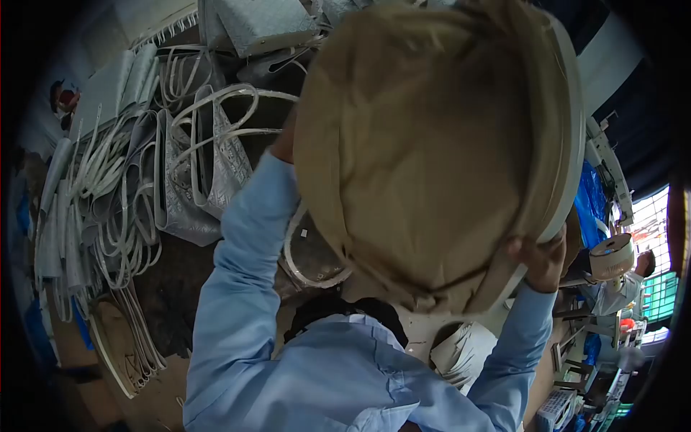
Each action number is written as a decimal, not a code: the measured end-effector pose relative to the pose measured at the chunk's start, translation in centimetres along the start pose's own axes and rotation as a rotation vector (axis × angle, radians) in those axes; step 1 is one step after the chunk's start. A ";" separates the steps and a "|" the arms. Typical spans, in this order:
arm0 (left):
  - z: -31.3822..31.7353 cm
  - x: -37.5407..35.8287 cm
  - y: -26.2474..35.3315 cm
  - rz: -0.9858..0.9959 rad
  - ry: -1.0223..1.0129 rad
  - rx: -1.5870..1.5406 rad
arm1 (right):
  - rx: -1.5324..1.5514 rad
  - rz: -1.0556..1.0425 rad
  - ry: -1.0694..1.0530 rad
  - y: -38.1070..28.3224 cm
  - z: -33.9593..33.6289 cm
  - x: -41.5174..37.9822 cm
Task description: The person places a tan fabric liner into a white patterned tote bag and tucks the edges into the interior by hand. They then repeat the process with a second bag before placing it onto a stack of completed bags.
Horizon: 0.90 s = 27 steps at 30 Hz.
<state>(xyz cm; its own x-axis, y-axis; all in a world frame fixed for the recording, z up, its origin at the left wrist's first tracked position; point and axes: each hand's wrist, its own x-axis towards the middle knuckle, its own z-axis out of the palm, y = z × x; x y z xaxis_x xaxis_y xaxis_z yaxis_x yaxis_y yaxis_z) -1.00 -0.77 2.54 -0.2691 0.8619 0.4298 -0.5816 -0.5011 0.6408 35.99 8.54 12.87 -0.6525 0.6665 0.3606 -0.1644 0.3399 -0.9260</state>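
A large tan fabric bag (432,165) is held up close in front of me, its wide side facing the camera. A pale trim edge (574,108) runs down its right side. My right hand (543,261) grips this bag low on the right edge, thumb on the near face and fingers around the trim. On the left, my left hand (285,144) reaches behind the bag's side; only the wrist part shows and the fingers are hidden.
Silvery grey tote bags (191,173) and looped white straps (108,173) are piled on the left. A rolled pale sheet (464,353) lies below the bag. At right are a cream round container (612,255), blue plastic (590,198) and a seated person (622,288). Another person (65,97) is far left.
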 end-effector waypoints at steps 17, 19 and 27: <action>5.1 -8.3 -7.1 -0.180 0.630 1.945 | -0.407 -0.034 -0.917 8.0 5.3 14.8; 5.2 -6.8 -5.6 -0.276 0.597 1.913 | -0.300 0.045 -0.972 7.9 5.8 14.8; 6.3 -6.8 -5.1 -0.368 0.614 2.097 | -0.465 -0.348 -1.020 14.5 7.9 14.4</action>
<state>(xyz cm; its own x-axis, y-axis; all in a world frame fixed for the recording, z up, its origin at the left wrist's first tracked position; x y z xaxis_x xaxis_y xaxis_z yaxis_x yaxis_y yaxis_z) 8.69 -4.59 0.37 -0.7544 0.6106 0.2409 0.6534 0.6633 0.3648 18.42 17.82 3.73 -0.9510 -0.2788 0.1336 -0.3024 0.7492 -0.5893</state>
